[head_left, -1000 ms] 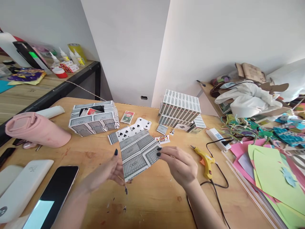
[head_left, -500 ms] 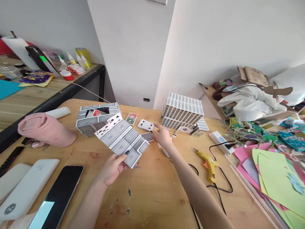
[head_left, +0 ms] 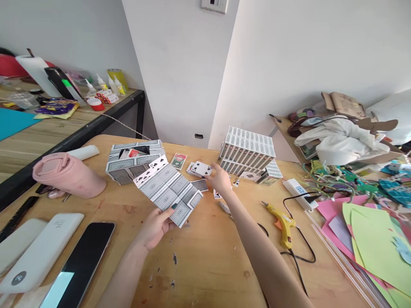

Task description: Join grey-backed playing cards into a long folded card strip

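My left hand (head_left: 159,226) grips a panel of joined playing cards (head_left: 167,191), thumb on top and fingers beneath. Grey patterned backs face up, and spade faces show along its upper left edge. My right hand (head_left: 221,179) pinches the right edge of a spade playing card (head_left: 201,168) on top of a small pile. Just below that pile lies a face-down card (head_left: 200,185). Behind the panel stands a box built of playing cards (head_left: 128,163), with red and white pieces in its opening. A red and green card pack (head_left: 178,161) lies between box and pile.
A tiered block of folded cards (head_left: 247,147) stands at the back right. A yellow glue gun (head_left: 282,222) with a black cord, a power strip (head_left: 298,193) and coloured paper (head_left: 369,231) lie right. At left are a pink pouch (head_left: 69,175), a power bank (head_left: 48,248) and a phone (head_left: 80,265).
The view has shifted slightly, moving the scene a little right and down. My right hand stays at the card pile, where another card's edge now shows beneath. My left hand still holds the panel.
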### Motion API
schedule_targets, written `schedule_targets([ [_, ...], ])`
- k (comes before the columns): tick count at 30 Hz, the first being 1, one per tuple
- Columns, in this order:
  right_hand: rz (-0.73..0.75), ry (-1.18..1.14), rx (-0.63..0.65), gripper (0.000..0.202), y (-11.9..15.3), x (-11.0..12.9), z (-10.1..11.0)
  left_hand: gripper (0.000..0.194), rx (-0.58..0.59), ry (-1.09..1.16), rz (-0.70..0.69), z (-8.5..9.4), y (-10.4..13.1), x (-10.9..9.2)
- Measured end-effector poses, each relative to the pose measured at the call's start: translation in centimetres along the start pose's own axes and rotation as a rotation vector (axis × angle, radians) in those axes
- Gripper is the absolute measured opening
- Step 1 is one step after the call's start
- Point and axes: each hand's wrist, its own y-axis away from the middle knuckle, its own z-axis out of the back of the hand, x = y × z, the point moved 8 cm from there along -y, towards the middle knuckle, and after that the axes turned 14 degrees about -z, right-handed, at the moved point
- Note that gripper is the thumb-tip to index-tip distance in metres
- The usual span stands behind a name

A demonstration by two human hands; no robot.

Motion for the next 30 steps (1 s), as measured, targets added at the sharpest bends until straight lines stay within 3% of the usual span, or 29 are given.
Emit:
schedule_targets([
  [5, -0.076, -0.448, -0.008, 0.056, 1.7, -1.0, 2.8, 0.021, -0.025, 0.02, -0.035, -0.6, -0.6, -0.3],
  [8, -0.151, -0.74, 0.08, 0.059, 3.9, -2.0, 3.9, 0.024, -0.012, 0.04, -0.077, -1.0, -1.0, -0.8],
  [11, -0.249, -0.959, 0.166, 0.04, 7.1, -3.4, 4.4, 0.029, -0.028, 0.058, -0.121, -1.3, -1.4, -1.3],
  [13, -0.343, -1.004, 0.252, 0.029, 9.4, -4.2, 3.9, 0.031, -0.058, 0.079, -0.148, -1.3, -1.8, -1.5],
  [16, -0.424, -1.074, 0.352, 0.03, 12.8, -4.2, 3.1, 0.032, -0.089, 0.125, -0.16, -1.6, -2.2, -1.5],
  [19, -0.435, -1.131, 0.352, 0.034, 15.0, -3.2, 3.1, 0.032, -0.096, 0.169, -0.155, -2.3, -2.5, -1.6],
  [25, -0.416, -1.123, 0.335, 0.034, 16.1, -0.8, 3.4, 0.034, -0.055, 0.176, -0.153, -3.6, -2.6, -2.1],
  [30, -0.41, -1.089, 0.433, 0.038, 16.5, -0.3, 2.4, 0.04, -0.003, 0.124, -0.206, -4.3, -2.6, -2.3],
])
